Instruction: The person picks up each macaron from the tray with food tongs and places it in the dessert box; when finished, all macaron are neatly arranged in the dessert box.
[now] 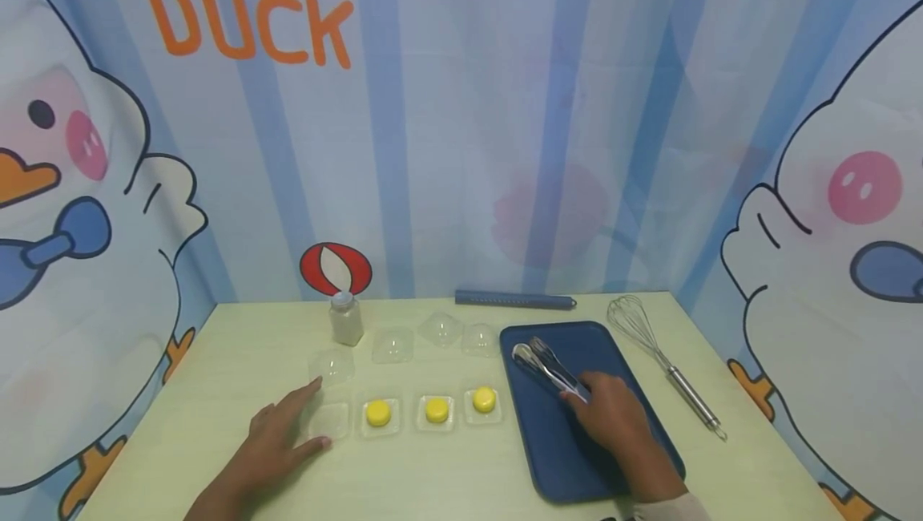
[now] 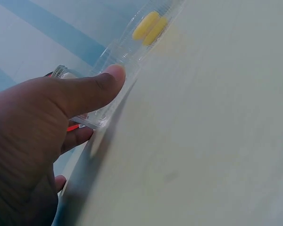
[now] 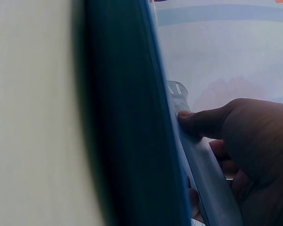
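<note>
My left hand (image 1: pixel 270 445) lies around an empty clear plastic box base (image 1: pixel 329 421), thumb and index finger spread at its near and far sides. The left wrist view shows the thumb (image 2: pixel 96 92) in front of clear plastic; whether it touches is unclear. Three more clear bases stand in a row to the right, each holding a round yellow macaron-like sweet (image 1: pixel 378 413). Over the blue tray (image 1: pixel 534 457), my right hand (image 1: pixel 613 417) grips metal tongs (image 1: pixel 551 365), their heads pointing away and left. In the right wrist view, the thumb presses the tongs' arm (image 3: pixel 203 169).
Several clear domed lids (image 1: pixel 392 345) lie behind the bases. A small capped jar (image 1: pixel 347 321) stands at the back left. A dark blue bar (image 1: pixel 515 300) lies along the table's back edge. Right of the tray is a metal whisk (image 1: pixel 674 369). A printed curtain (image 1: pixel 461 120) hangs behind.
</note>
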A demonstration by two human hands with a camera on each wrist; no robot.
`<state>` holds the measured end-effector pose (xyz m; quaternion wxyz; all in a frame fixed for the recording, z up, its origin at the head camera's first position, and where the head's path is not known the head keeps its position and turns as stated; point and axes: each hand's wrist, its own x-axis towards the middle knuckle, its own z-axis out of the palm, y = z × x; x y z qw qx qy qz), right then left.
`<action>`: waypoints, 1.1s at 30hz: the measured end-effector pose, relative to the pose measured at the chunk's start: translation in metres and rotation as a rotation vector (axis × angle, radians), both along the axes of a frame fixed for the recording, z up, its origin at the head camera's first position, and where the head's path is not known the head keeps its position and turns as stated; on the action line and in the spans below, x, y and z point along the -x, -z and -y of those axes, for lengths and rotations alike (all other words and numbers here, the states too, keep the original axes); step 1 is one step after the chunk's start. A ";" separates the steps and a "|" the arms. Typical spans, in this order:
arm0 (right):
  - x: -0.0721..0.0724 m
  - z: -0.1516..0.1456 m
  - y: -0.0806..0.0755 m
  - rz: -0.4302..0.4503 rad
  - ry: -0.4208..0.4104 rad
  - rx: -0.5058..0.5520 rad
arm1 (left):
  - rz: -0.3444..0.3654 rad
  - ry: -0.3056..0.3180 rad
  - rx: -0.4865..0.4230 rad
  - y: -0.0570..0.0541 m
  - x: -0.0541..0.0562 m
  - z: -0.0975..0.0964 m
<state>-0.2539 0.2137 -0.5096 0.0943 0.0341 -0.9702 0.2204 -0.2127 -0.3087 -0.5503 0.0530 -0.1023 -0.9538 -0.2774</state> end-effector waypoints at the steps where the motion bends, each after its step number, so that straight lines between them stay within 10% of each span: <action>1: 0.000 0.000 0.000 -0.001 0.001 -0.001 | -0.005 0.002 -0.004 0.000 0.000 0.000; 17: -0.002 0.002 0.001 -0.006 0.018 -0.004 | -0.216 0.047 0.006 0.003 -0.002 0.005; 33: 0.005 0.008 -0.014 -0.020 -0.004 0.027 | -0.112 0.032 -0.005 0.002 0.001 0.004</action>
